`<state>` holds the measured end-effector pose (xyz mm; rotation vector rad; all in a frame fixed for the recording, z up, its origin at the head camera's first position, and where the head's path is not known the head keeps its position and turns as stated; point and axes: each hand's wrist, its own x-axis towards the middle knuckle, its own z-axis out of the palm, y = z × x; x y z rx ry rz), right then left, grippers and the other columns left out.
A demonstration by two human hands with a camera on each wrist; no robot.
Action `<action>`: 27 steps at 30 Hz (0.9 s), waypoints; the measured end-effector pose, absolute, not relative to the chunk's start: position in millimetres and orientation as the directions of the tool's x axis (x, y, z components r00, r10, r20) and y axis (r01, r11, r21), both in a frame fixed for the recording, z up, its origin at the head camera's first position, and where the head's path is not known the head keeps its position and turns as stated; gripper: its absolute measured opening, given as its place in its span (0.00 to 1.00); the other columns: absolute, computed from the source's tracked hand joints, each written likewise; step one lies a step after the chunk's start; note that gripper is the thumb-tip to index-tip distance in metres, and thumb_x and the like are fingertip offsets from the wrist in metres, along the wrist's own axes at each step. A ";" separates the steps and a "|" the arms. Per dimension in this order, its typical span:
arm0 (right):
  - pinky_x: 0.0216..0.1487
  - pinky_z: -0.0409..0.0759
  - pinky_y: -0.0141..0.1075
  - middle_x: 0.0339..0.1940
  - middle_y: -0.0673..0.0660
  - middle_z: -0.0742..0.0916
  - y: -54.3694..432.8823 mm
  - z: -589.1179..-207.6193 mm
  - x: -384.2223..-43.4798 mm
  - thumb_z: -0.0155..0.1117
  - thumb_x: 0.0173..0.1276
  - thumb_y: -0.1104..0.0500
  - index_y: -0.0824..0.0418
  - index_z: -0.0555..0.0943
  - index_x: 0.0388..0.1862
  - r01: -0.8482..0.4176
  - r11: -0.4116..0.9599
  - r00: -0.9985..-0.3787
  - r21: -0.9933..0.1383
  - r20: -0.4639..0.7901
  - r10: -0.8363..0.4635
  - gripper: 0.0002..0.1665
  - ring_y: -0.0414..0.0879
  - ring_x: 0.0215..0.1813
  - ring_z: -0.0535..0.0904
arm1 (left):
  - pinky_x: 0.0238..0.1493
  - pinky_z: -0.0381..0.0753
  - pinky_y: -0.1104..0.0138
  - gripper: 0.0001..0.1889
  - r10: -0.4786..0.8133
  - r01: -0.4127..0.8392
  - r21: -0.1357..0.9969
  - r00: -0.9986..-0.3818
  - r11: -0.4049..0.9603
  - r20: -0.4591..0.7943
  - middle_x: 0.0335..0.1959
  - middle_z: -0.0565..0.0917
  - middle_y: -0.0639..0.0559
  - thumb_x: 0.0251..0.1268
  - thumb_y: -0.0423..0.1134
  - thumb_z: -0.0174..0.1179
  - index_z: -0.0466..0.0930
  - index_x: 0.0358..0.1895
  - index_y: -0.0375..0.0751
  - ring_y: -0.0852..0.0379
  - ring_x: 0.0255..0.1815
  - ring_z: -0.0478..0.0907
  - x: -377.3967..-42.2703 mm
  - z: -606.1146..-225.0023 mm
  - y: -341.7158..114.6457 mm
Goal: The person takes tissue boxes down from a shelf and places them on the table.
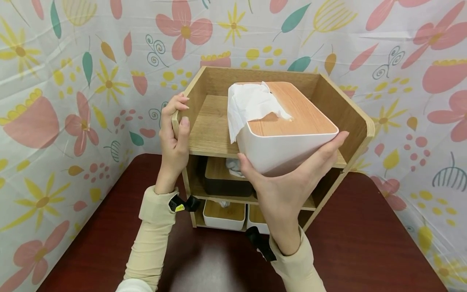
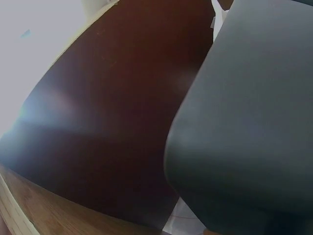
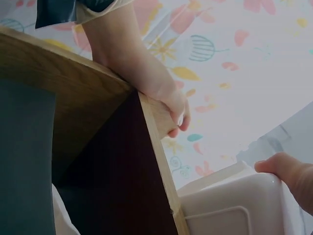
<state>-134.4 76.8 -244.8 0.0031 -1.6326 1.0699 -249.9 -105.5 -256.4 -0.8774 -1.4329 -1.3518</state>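
Observation:
My right hand (image 1: 292, 182) grips a white tissue box (image 1: 288, 150) from below, thumb on one side and fingers on the other. The box has a wood-look lid (image 1: 292, 107), and a white tissue (image 1: 255, 101) sticks out of it. It is tilted, over the front of the top board of a wooden shelf unit (image 1: 208, 125). With fingers and thumb about the edge, my left hand (image 1: 175, 138) holds the unit's left side panel. In the right wrist view, the right thumb (image 3: 288, 171) lies against the box's corner, and the left hand (image 3: 146, 73) shows at the panel.
A dark tissue box (image 1: 226, 186) stands on the middle shelf. White tissue boxes (image 1: 224, 222) with wood-look lids sit on the bottom level. The unit stands on a dark red table (image 1: 109, 227); a flower-patterned curtain (image 1: 131, 36) hangs behind and beside it.

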 end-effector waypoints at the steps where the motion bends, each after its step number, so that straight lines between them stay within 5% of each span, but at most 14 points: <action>1: 0.76 0.53 0.38 0.79 0.59 0.53 76.9 -244.9 -134.2 0.80 0.31 0.34 0.76 0.42 0.75 -0.513 0.584 -0.374 -0.629 0.776 0.507 0.86 0.40 0.77 0.50 | 0.75 0.58 0.52 0.16 -0.101 0.942 0.307 -0.295 0.136 0.950 0.55 0.72 0.32 0.67 0.37 0.43 0.66 0.48 0.25 0.45 0.70 0.64 -249.9 -256.6 -105.7; 12: 0.77 0.52 0.37 0.79 0.60 0.54 76.9 -244.4 -134.4 0.75 0.24 0.23 0.78 0.40 0.74 -0.529 0.581 -0.363 -0.619 0.784 0.504 0.94 0.40 0.76 0.52 | 0.74 0.59 0.51 0.16 -0.103 0.945 0.296 -0.283 0.141 0.953 0.55 0.73 0.32 0.68 0.38 0.43 0.67 0.48 0.25 0.44 0.69 0.65 -250.5 -256.1 -105.3; 21: 0.73 0.57 0.37 0.76 0.55 0.59 74.9 -240.7 -135.2 0.81 0.30 0.39 0.76 0.42 0.75 -0.528 0.583 -0.340 -0.618 0.783 0.521 0.84 0.39 0.73 0.56 | 0.74 0.59 0.51 0.16 -0.101 0.945 0.288 -0.275 0.154 0.956 0.55 0.73 0.32 0.68 0.38 0.43 0.67 0.48 0.26 0.44 0.69 0.65 -251.0 -254.2 -105.4; 27: 0.73 0.57 0.37 0.75 0.56 0.61 72.7 -240.5 -135.1 0.80 0.31 0.40 0.75 0.44 0.75 -0.516 0.583 -0.335 -0.627 0.775 0.536 0.82 0.39 0.72 0.56 | 0.74 0.59 0.51 0.16 -0.101 0.944 0.294 -0.281 0.150 0.954 0.55 0.73 0.32 0.67 0.37 0.43 0.67 0.48 0.26 0.44 0.69 0.65 -251.3 -254.7 -106.6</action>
